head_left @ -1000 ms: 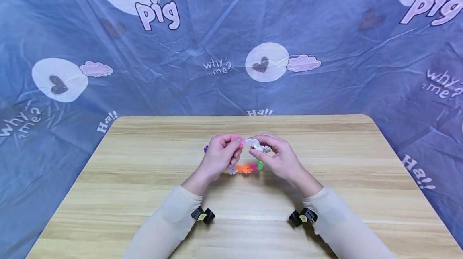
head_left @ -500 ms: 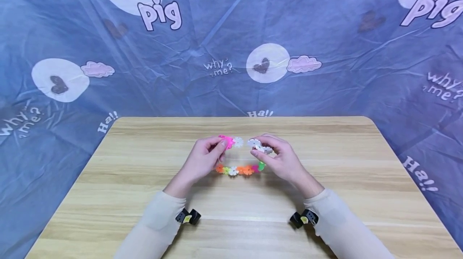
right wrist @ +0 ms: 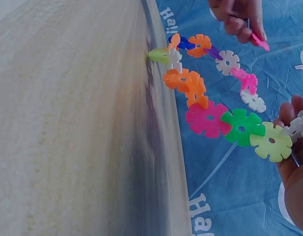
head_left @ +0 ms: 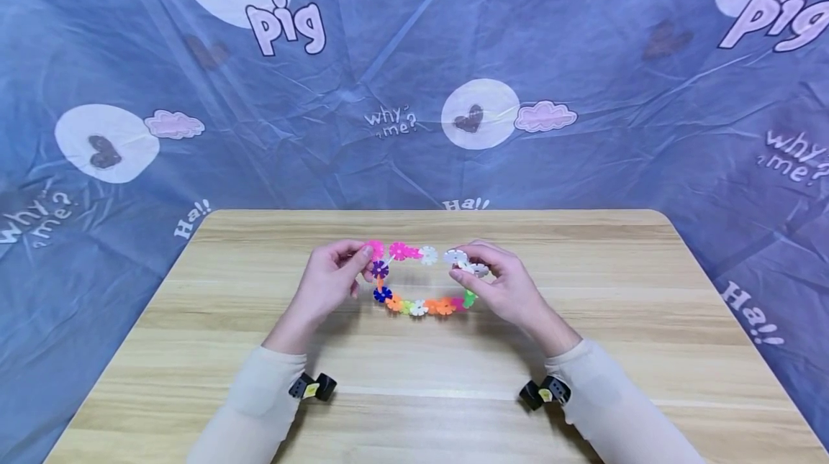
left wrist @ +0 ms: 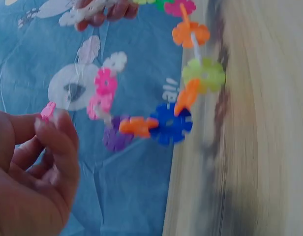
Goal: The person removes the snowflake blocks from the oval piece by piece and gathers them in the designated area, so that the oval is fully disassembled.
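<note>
My left hand (head_left: 330, 280) pinches a single pink notched plastic disc, a snowflake building piece (left wrist: 47, 111), between thumb and fingertips. That disc is apart from the chain of linked snowflake pieces (right wrist: 242, 128). White pieces (head_left: 455, 257) at one end of this chain are gripped by my right hand (head_left: 501, 280), which partly hides them. From there the chain curves through yellow, green, magenta, orange, white and blue pieces, then a purple piece (left wrist: 117, 137). Beyond it are pink pieces and a white end piece (head_left: 427, 255). A gap separates this end from the white pieces in my right hand.
Under both hands is a wood-grain table (head_left: 414, 392). A blue printed cloth (head_left: 363, 162) hangs behind and at both sides of it. Small black cameras (head_left: 313, 386) sit on both wrists over pale sleeves.
My left hand has moved left, off the chain's pink and white end, with one pink snowflake piece pinched in it. The purple and blue pieces now show. My right hand stays nearly still.
</note>
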Demonstrator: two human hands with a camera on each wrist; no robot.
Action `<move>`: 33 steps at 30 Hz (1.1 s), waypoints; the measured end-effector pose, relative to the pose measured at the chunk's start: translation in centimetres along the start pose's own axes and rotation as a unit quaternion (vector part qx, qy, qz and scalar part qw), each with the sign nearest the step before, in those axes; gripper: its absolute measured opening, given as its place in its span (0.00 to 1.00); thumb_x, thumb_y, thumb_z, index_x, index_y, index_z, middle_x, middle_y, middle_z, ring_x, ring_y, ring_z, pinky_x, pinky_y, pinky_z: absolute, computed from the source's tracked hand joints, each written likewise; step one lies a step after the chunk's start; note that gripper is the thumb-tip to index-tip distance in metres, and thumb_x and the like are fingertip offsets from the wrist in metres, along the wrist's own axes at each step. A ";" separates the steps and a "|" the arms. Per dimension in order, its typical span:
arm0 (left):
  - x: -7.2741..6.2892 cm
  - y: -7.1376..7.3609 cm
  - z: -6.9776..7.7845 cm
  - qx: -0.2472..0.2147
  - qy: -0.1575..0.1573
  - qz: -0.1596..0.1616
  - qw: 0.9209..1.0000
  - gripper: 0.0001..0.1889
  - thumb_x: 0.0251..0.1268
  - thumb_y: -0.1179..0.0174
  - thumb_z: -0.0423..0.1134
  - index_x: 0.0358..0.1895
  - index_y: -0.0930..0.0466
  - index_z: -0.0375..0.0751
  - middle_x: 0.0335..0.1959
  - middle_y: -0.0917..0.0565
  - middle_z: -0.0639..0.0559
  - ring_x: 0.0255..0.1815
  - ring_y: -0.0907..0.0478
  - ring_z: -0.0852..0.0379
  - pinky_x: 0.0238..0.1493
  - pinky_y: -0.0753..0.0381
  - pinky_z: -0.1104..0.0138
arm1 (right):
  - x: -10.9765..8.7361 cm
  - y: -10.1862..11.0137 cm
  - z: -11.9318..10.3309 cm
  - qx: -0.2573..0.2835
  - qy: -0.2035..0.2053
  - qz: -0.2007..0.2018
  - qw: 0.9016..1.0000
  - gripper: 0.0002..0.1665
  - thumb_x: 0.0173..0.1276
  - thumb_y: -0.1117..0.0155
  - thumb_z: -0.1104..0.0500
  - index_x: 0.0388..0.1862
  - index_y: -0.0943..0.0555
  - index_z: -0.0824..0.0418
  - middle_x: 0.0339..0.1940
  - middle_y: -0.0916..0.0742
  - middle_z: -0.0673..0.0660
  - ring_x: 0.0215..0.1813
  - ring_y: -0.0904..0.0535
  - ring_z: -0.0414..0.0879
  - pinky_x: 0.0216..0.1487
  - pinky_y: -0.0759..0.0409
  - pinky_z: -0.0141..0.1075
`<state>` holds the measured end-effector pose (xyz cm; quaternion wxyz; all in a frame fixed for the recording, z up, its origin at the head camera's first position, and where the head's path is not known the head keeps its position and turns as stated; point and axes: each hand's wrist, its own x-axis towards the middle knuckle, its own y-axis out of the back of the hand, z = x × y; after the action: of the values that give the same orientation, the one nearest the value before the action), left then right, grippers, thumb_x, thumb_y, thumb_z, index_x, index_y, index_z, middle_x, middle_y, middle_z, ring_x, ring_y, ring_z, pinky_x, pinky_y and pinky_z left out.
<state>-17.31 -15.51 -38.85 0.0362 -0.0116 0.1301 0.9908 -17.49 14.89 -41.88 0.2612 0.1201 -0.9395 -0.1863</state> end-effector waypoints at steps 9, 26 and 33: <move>0.6 2.6 -1.4 0.046 0.020 0.062 0.997 0.14 0.85 0.42 0.38 0.59 0.13 0.34 0.30 0.17 0.49 0.19 0.27 0.62 0.21 0.22 0.68 | -0.1 0.0 0.0 -0.001 0.000 0.000 1.000 0.17 0.69 0.25 0.68 0.57 0.12 0.64 0.46 0.09 0.57 0.46 0.17 0.38 0.48 0.14 0.32; 2.6 7.6 -3.6 0.080 0.075 0.100 0.989 0.15 0.81 0.38 0.34 0.61 0.15 0.26 0.34 0.10 0.45 0.24 0.21 0.61 0.25 0.19 0.69 | 0.1 0.0 -0.1 -0.009 -0.004 0.005 1.000 0.18 0.69 0.24 0.68 0.57 0.12 0.65 0.46 0.09 0.57 0.46 0.16 0.38 0.49 0.14 0.32; 3.4 9.8 -4.8 0.089 0.100 0.110 0.985 0.15 0.79 0.37 0.33 0.61 0.16 0.26 0.34 0.08 0.47 0.28 0.15 0.62 0.28 0.17 0.70 | 0.3 -0.1 -0.3 -0.004 -0.005 0.002 1.000 0.17 0.69 0.25 0.68 0.56 0.12 0.65 0.45 0.09 0.57 0.46 0.16 0.37 0.49 0.14 0.31</move>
<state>-21.34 -25.91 -41.05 -0.0854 -0.0927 0.2210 0.9671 -17.57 14.62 -41.60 0.2578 0.1160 -0.9402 -0.1901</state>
